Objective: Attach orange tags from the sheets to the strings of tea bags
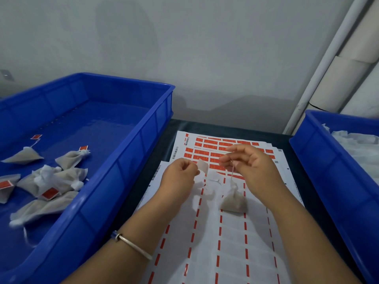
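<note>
A tag [203, 167] is pinched by the left hand [180, 177]. The string [232, 173] is pinched by the right hand [250, 165], just beside it. The tea bag [233, 201] is hung below, over the sheets [225, 242].

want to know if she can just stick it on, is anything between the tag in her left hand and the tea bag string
Nothing visible. The left hand pinches the tag; the right hand holds up the string, with open air between.

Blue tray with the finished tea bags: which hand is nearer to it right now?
Left. The left hand, pinching a peeled tag, is just right of the blue tray. The right hand, holding the tea bag's string, is farther right.
</note>
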Action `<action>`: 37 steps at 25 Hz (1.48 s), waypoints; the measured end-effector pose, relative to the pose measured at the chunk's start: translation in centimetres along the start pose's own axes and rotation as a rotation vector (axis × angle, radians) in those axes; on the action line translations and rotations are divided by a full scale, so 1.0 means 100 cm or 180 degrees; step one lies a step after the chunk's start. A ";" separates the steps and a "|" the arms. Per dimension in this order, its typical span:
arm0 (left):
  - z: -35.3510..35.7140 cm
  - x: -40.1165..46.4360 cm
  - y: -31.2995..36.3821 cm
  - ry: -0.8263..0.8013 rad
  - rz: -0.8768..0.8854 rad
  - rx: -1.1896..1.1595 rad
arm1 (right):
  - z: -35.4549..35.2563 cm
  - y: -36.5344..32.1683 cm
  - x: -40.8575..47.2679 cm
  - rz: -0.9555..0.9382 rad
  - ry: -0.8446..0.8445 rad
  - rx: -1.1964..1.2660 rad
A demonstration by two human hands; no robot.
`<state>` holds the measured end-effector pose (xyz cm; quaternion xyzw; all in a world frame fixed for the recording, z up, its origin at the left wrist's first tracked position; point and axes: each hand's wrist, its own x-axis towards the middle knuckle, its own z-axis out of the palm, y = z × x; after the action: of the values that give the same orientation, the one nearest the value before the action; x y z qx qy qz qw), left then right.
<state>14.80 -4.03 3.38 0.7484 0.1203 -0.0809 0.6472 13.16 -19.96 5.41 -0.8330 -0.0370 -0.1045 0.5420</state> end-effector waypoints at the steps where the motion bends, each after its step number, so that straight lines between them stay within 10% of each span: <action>1: 0.003 -0.003 0.000 -0.0036 -0.0032 -0.0157 | -0.002 -0.004 -0.002 -0.0064 0.0010 -0.0041; 12: 0.029 -0.024 -0.008 -0.1049 -0.0069 -0.1623 | -0.006 -0.022 -0.016 -0.0520 0.0069 0.0181; 37: 0.032 -0.035 0.000 -0.1026 -0.0045 -0.1442 | -0.011 -0.014 -0.014 -0.0657 0.0573 0.0398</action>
<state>11.53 -7.50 3.89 0.5612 0.0360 -0.1746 0.8082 11.42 -20.37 6.79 -0.7767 -0.0801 -0.2315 0.5802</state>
